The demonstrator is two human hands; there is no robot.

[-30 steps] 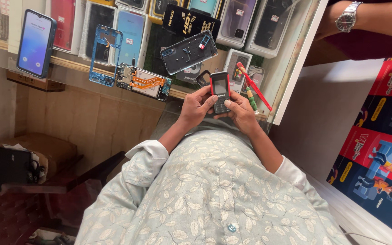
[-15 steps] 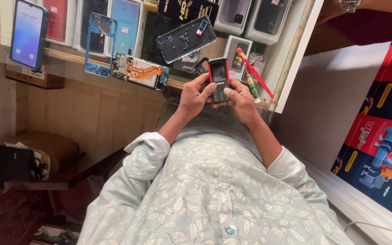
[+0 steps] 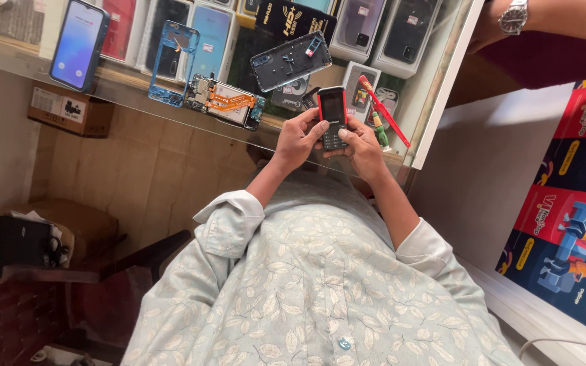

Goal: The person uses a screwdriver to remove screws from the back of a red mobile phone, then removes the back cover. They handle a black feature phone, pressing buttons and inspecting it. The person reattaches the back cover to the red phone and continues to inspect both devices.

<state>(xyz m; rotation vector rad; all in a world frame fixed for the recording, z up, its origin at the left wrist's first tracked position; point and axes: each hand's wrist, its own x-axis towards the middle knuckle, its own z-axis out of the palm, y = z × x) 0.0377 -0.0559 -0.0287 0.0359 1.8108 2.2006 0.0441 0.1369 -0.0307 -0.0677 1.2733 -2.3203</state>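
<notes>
Both hands have shifted a little toward the counter's edge since the earlier frame, the small red-and-black keypad phone [image 3: 331, 116] carried along between them. Left hand [image 3: 299, 137] cups the handset's side, thumb bent onto its keys; right hand [image 3: 359, 144] grips the other side, thumb on the keypad as well.

Just left of the hands on the glass counter [image 3: 137, 95] lies an opened smartphone [image 3: 225, 103] with its orange ribbon cable exposed, and beyond that a blue phone frame [image 3: 172, 62]. A dark back cover [image 3: 291, 60] sits just above the handset. A lit smartphone [image 3: 78, 45] stands well off to the left. Close by the right hand, a red-handled tool [image 3: 384, 112] slants along the counter's rim.

At upper right, another person's wrist wearing a metal watch [image 3: 514, 16] rests beyond the counter. Phone parts lie as before.
</notes>
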